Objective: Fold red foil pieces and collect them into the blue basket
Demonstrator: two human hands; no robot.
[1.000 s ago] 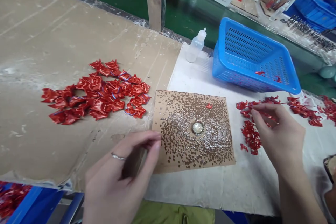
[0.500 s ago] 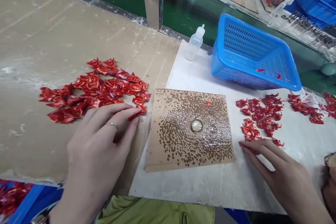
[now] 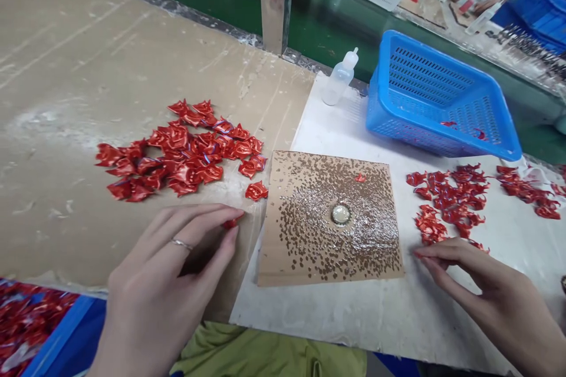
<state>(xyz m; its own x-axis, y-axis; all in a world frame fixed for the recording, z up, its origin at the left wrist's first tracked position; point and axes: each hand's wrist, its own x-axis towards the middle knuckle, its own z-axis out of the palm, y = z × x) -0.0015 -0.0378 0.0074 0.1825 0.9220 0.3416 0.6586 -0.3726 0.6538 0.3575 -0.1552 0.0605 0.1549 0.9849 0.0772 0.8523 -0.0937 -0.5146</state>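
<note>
Red foil scraps [image 3: 186, 156] lie heaped on the tabletop [image 3: 88, 41] either side of a speckled cardboard sheet [image 3: 309, 235], within easy reach: the left hand [image 3: 159, 271] pinches one scrap [image 3: 230, 224], the right hand [image 3: 477, 277] lies open, empty, beside the right pile [image 3: 446, 200].

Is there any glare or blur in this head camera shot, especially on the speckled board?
In the head view, bright glare sits on the glossy middle of the speckled brown board, around its round disc; the left hand and right hand show no obvious motion blur.
</note>
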